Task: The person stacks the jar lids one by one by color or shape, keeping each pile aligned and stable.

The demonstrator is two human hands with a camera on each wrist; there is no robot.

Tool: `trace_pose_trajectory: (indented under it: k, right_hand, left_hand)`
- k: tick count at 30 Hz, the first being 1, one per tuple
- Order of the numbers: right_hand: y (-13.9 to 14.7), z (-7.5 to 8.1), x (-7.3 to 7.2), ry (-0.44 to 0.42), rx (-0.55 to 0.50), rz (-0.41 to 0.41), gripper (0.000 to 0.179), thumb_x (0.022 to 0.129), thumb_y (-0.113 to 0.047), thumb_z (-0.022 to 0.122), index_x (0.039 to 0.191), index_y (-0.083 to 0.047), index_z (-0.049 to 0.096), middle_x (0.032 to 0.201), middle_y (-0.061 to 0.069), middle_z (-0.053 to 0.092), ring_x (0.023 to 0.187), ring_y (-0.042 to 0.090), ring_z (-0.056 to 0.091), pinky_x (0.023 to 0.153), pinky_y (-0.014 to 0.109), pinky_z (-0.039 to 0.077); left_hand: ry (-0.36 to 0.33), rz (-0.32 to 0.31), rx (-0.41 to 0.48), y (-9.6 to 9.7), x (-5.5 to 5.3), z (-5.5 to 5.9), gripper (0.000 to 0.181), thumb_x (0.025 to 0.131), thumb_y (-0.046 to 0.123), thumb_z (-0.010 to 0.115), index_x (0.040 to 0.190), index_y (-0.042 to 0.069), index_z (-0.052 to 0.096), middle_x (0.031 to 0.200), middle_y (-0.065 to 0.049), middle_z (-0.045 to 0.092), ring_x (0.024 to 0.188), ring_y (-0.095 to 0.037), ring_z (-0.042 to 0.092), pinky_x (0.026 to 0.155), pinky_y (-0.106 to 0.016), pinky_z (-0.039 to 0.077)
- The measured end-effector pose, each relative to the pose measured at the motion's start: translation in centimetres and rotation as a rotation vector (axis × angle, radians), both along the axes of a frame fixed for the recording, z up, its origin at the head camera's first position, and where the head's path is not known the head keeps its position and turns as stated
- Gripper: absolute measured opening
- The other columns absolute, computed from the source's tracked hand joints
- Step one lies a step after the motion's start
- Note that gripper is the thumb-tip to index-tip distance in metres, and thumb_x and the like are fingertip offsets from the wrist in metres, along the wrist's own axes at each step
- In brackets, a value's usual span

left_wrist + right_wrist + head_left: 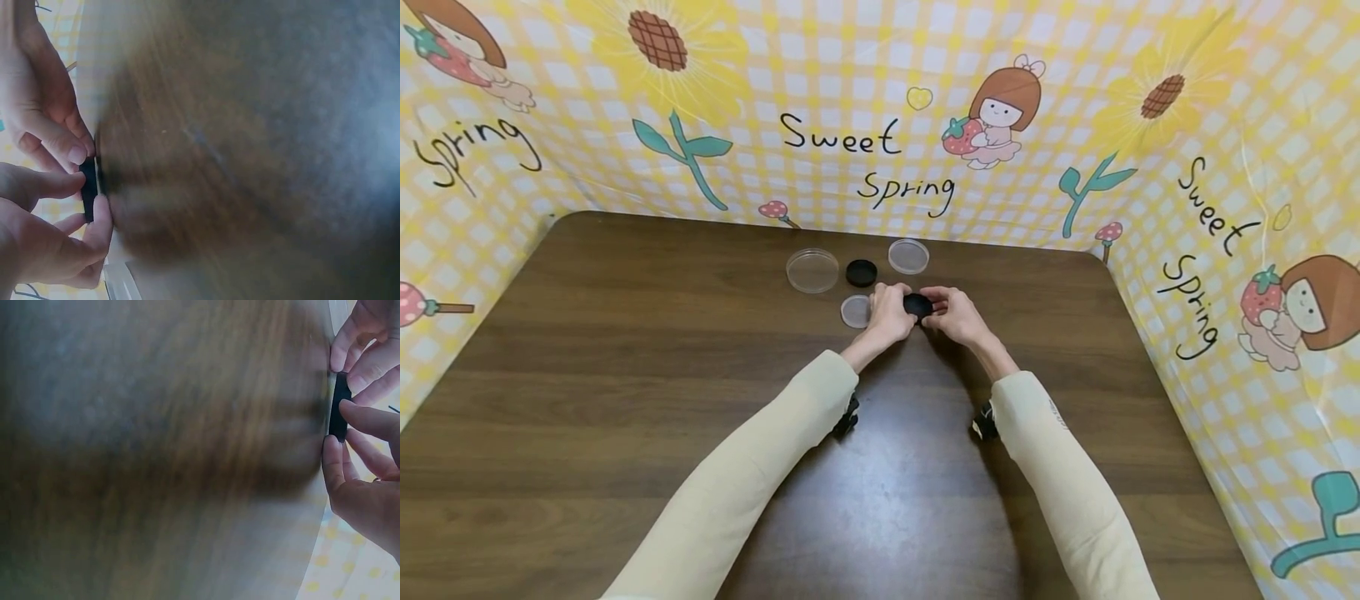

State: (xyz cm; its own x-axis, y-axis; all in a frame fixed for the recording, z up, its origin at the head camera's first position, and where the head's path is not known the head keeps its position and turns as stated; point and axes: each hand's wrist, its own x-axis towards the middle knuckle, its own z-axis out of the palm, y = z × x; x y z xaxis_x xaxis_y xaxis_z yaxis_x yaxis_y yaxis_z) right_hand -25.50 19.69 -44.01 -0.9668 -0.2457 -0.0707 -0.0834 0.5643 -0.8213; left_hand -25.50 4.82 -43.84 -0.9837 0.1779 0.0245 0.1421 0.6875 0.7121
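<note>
Both hands hold a round, flat black piece (918, 306), lid-like or dish-like, at the far part of the table. My left hand (891, 312) grips its left side, thumb and fingers at the rim. Opposite it, my right hand (956, 316) grips the right side in the same way. Seen edge-on, the black piece (90, 189) shows as a thin dark band between the fingertips in the left wrist view. The right wrist view shows the same black piece (339, 407) pinched from both sides. Just left of the left hand lies a small clear round dish (855, 312), partly covered by it.
Behind the hands, a second black round piece (861, 272) lies between a large clear dish (812, 271) and another clear dish (908, 257). The brown wooden table (625, 400) meets a yellow checkered cloth (842, 83) at its back and sides.
</note>
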Motion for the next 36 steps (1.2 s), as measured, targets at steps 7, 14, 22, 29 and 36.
trace_pose_trajectory:
  k: [7,14,22,29,36]
  right_hand:
    - [-0.4,0.4,0.5,0.000,0.045,-0.009,0.050,0.082,0.008,0.069,0.131,0.005,0.055,0.127,0.022,0.053,0.109,0.034,0.057,0.094,0.038,0.046]
    - [-0.6,0.8,1.0,0.026,0.029,-0.011,0.052,0.081,0.011,0.067,0.131,0.007,0.054,0.127,0.024,0.054,0.109,0.035,0.058,0.094,0.038,0.046]
    - [-1.1,1.2,1.7,0.010,0.013,-0.017,0.052,0.081,0.011,0.068,0.131,0.007,0.054,0.126,0.023,0.056,0.107,0.034,0.058,0.093,0.038,0.046]
    - [-2.3,1.8,2.5,0.009,0.019,-0.019,0.050,0.080,0.009,0.070,0.128,0.005,0.056,0.122,0.022,0.059,0.103,0.032,0.060,0.090,0.037,0.047]
    - [-3.5,2.4,3.6,-0.009,-0.013,-0.033,0.050,0.080,0.008,0.070,0.128,0.005,0.056,0.121,0.021,0.060,0.103,0.031,0.060,0.090,0.037,0.048]
  left_hand:
    - [-0.034,-0.008,0.032,-0.6,0.4,0.2,0.044,0.082,0.004,0.074,0.123,-0.002,0.061,0.121,-0.017,0.061,0.120,-0.033,0.043,0.102,-0.040,0.032]
    - [-0.018,-0.029,0.066,-1.0,0.7,0.4,0.045,0.082,0.003,0.075,0.124,-0.003,0.061,0.121,-0.017,0.061,0.118,-0.031,0.045,0.101,-0.038,0.035]
    - [-0.016,-0.061,0.092,-2.0,1.2,0.8,0.045,0.081,0.003,0.076,0.123,-0.002,0.062,0.117,-0.018,0.060,0.112,-0.028,0.048,0.097,-0.036,0.039]
    - [-0.075,-0.086,0.158,-3.6,1.8,1.2,0.045,0.080,0.000,0.075,0.123,-0.004,0.060,0.118,-0.022,0.053,0.106,-0.030,0.057,0.093,-0.034,0.044]
    - [-0.084,-0.135,0.130,-5.1,2.4,2.0,0.044,0.081,0.004,0.076,0.122,-0.001,0.062,0.118,-0.017,0.059,0.106,-0.028,0.058,0.100,-0.037,0.037]
